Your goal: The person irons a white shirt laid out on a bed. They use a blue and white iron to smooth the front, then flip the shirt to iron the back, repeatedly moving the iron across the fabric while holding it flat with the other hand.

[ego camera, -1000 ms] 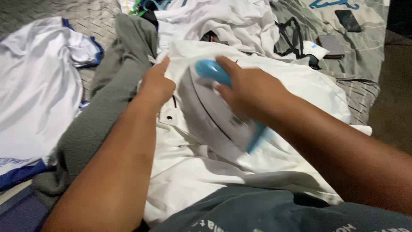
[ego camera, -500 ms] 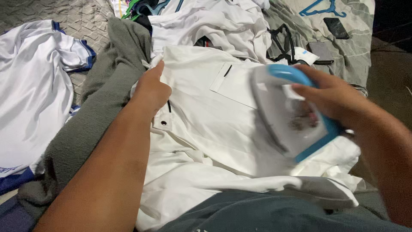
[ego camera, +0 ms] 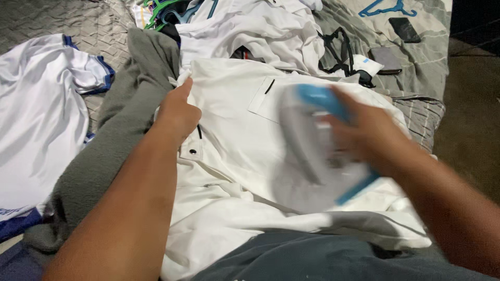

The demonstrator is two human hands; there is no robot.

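Right hand (ego camera: 372, 135), fingers wrapped tight on the blurred white-and-blue iron (ego camera: 317, 151) mid-shirt, left hand (ego camera: 177, 117) pinning the white shirt (ego camera: 234, 156) by the placket — fingers could get scorched.

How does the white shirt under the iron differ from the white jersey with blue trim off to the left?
The white pocketed shirt lies spread flat, pinned by the left hand; the blue-trimmed white jersey lies loose and rumpled, untouched. The shirt is matte with a chest pocket and snaps; the jersey is shiny. Both rest on grey fabric.
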